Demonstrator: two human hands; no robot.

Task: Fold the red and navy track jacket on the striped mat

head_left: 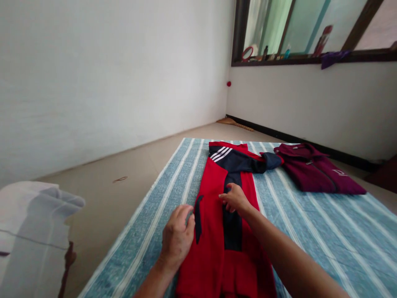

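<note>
1. where the striped blue mat (pixel 310 231) fills the lower middle and right of the frame, a red and navy jacket (pixel 214 223) lies lengthwise on it, collar end toward the top of the frame, one navy sleeve (pixel 248 162) folded across to the right;
2. the left hand (pixel 177 238) rests palm down on the jacket's left edge, lower centre of the frame, fingers loosely curled and pressing the cloth flat, holding nothing;
3. the right hand (pixel 235 198) sits just right of centre on the jacket's middle, fingertips drawn together in a pinch on the red edge beside the navy panel;
4. a maroon garment (pixel 313 169) lies folded on the mat toward the right of the frame, just beside the navy sleeve's cuff;
5. a white cloth (pixel 31 231) lies at the lower left of the frame, on the bare floor (pixel 124 165) and well apart from the mat;
6. a window ledge (pixel 310 58) at the upper right carries small items too small to tell, with a purple cloth (pixel 333 58) draped over it.
</note>
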